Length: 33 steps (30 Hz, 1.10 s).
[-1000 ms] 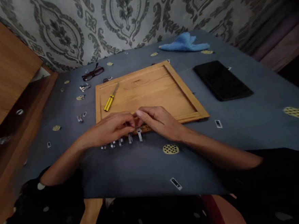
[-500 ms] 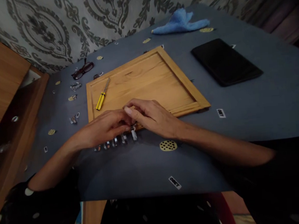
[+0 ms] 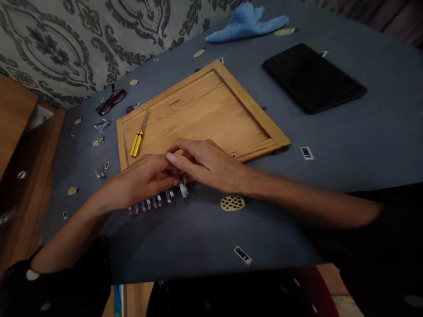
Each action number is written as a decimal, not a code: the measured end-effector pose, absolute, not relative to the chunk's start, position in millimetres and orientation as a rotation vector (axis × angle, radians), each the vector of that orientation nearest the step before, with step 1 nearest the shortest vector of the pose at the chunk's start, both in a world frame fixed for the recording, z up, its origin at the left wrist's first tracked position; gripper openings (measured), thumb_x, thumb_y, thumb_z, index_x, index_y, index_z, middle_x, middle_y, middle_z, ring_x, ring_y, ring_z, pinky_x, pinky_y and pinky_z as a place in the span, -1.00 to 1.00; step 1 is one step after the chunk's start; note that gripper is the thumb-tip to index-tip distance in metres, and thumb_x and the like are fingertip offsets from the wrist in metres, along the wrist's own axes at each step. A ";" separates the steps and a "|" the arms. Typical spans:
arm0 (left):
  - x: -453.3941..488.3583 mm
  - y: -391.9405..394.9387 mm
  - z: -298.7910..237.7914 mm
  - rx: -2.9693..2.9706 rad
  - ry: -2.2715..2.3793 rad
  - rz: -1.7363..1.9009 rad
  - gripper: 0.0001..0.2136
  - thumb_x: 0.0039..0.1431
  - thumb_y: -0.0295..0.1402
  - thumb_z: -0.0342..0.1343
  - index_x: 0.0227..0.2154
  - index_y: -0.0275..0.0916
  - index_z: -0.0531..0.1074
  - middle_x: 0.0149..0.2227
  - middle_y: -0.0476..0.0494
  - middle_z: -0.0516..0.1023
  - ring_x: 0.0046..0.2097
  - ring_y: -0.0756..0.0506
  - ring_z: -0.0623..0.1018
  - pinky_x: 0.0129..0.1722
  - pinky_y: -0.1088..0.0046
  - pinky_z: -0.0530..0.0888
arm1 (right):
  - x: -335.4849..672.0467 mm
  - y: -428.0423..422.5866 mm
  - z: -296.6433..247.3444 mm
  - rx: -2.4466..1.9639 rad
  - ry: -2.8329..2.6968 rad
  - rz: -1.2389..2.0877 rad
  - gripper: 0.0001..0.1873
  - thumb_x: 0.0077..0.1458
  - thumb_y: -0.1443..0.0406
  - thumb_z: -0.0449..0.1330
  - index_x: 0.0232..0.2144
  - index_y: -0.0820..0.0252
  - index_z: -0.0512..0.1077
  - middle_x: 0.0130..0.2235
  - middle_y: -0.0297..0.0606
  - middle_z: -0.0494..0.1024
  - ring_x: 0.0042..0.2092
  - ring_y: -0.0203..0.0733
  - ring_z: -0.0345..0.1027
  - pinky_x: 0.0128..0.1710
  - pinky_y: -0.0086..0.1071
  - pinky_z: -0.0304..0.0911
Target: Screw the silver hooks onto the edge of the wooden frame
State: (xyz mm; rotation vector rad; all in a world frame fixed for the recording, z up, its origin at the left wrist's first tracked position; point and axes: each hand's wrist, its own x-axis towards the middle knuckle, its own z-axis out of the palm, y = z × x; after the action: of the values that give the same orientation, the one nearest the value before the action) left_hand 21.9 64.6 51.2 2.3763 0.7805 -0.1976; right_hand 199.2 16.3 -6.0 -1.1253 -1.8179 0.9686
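At the front edge of a framed wooden panel (image 3: pixel 189 109), both hands meet with curled fingers. My left hand (image 3: pixel 144 180) is closed, its thumb and fingertips beside a curved shiny metal piece (image 3: pixel 183 189). Over those fingertips bends my right hand (image 3: pixel 212 165), also closed, its thumb and forefinger pressed together. Whatever the fingertips hold is hidden between the hands. A row of several similar curved metal pieces (image 3: pixel 158 201) shows below my left hand along the panel's front edge. On the panel's left part lies a screwdriver (image 3: pixel 137 139) with a yellow handle.
Small metal hinges (image 3: pixel 102 125) and another metal fitting (image 3: pixel 100 171) lie left of the panel, near eyeglasses (image 3: pixel 111 102). A black tablet (image 3: pixel 313 81) rests at the right. Behind is a blue cloth (image 3: pixel 247 23). A wooden cabinet (image 3: pixel 2 125) borders the table's left side.
The whole scene has shifted slightly left and up as the camera moved. Both hands keep nearly the same pose at the panel's front edge.
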 end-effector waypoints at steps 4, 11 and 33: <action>26.7 63.3 53.5 2.350 0.811 -0.207 -0.82 0.23 -0.32 0.05 -0.36 -0.29 0.49 -0.42 0.01 0.53 -0.39 0.05 0.46 -0.41 0.55 0.32 | 199.5 16.4 -6.0 -1.131 -1.839 0.937 -0.56 0.35 0.07 -0.04 -0.12 0.30 0.46 -0.25 -0.17 0.62 -0.22 -0.21 0.47 -0.20 -0.35 0.24; 25.2 62.3 47.4 2.303 0.898 -0.187 -0.82 0.19 -0.31 0.08 -0.33 -0.27 0.54 -0.36 -0.03 0.60 -0.30 -0.02 0.54 -0.33 0.51 0.38 | 199.5 16.8 -6.2 -1.115 -1.828 0.939 -0.52 0.34 0.03 -0.05 -0.14 0.30 0.46 -0.25 -0.15 0.60 -0.22 -0.18 0.45 -0.21 -0.33 0.23; -1.4 9.2 25.4 2.447 1.111 0.330 -0.55 0.18 -0.09 0.20 0.07 -0.12 0.30 -0.03 -0.10 0.54 -0.02 -0.15 0.53 -0.02 0.24 0.44 | 198.0 16.1 -8.7 -1.083 -1.828 0.908 -0.55 0.31 0.02 -0.05 -0.25 0.25 0.44 -0.36 -0.24 0.60 -0.30 -0.21 0.47 -0.28 -0.37 0.22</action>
State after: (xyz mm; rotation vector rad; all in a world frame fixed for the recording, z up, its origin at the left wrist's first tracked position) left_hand -1.4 9.2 25.4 2.4468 1.1108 0.3300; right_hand 198.0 16.1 -8.7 -1.0827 -1.8284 0.9081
